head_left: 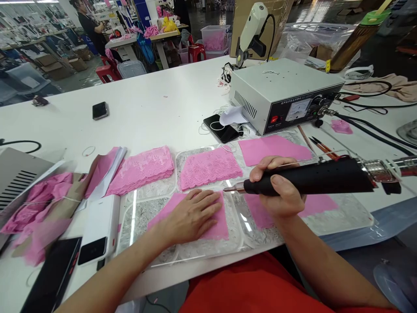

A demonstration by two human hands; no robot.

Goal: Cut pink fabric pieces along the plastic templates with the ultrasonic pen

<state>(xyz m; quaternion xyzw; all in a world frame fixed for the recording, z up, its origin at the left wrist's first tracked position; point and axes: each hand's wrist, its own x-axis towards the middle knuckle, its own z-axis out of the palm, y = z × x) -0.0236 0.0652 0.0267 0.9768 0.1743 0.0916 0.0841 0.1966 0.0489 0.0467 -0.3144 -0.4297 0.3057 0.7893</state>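
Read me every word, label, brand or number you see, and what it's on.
No text reads clearly.
Grey box: a line of characters on its black front panel, too small to read.
Dial meter on that panel: markings, too small.
Background sewing machine: lettering on its body, too blurred.

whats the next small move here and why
Probably ease the black tool onto the far right corner of the pink piece: its metal tip is right by that corner, the right hand holds the tool, and the left hand rests flat on the piece. Whether the tip touches is unclear.
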